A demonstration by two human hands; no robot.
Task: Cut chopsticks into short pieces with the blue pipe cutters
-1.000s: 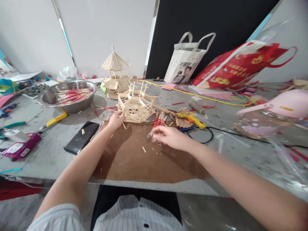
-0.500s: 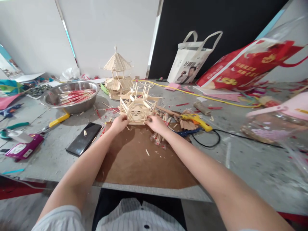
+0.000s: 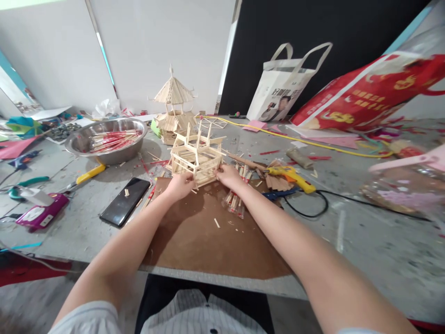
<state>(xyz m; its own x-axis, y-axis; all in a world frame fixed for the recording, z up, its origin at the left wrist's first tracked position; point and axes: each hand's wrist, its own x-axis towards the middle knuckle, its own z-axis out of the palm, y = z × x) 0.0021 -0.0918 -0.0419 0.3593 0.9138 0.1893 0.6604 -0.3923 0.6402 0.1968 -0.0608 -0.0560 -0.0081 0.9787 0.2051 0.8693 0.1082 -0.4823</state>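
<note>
An open stick-built frame [image 3: 198,157] of pale wooden sticks, many-sided with several uprights on top, stands at the far end of the brown board [image 3: 212,241]. My left hand [image 3: 181,185] pinches its lower front left edge. At the right, my right hand [image 3: 227,176] has its fingers closed on the frame's lower side. Right behind stands a wooden stick pavilion [image 3: 173,93] with a pointed roof. Clear-wrapped bundles of red-tipped sticks [image 3: 236,204] lie under and beside my right wrist.
To the left are a steel bowl [image 3: 74,144] of sticks, a yellow-handled cutter [image 3: 89,174], a phone [image 3: 120,208] and a purple power strip [image 3: 43,215]. A yellow glue gun [image 3: 295,178] with a black cord lies right. Behind stand a white bag [image 3: 267,88] and a red bag [image 3: 347,102].
The frame has turned, so a corner now faces me. My left hand has moved right and slightly nearer along its base. The whole view has shifted a little.
</note>
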